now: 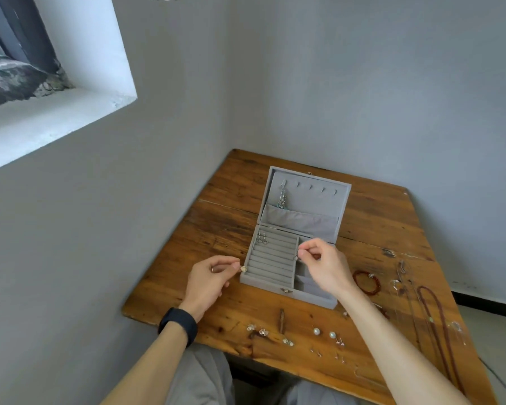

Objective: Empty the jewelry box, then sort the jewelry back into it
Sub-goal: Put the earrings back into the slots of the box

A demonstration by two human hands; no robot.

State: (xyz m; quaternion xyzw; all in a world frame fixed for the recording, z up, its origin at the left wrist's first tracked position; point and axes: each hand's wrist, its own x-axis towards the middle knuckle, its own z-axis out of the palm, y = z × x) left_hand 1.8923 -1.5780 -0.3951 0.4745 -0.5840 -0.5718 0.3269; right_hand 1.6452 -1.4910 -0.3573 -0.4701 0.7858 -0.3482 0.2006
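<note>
A grey velvet jewelry box lies open on the wooden table, lid upright. A necklace hangs from a hook in the lid. A pair of earrings sits in the top ring rolls. My left hand pinches a small gold earring at the box's left edge. My right hand hovers over the box's right compartments and pinches a tiny piece; what it is I cannot make out.
Loose earrings and pearl studs lie along the table's near edge. A red bead bracelet, long reddish bead necklace and thin chains lie at the right. Walls close in on the left and behind.
</note>
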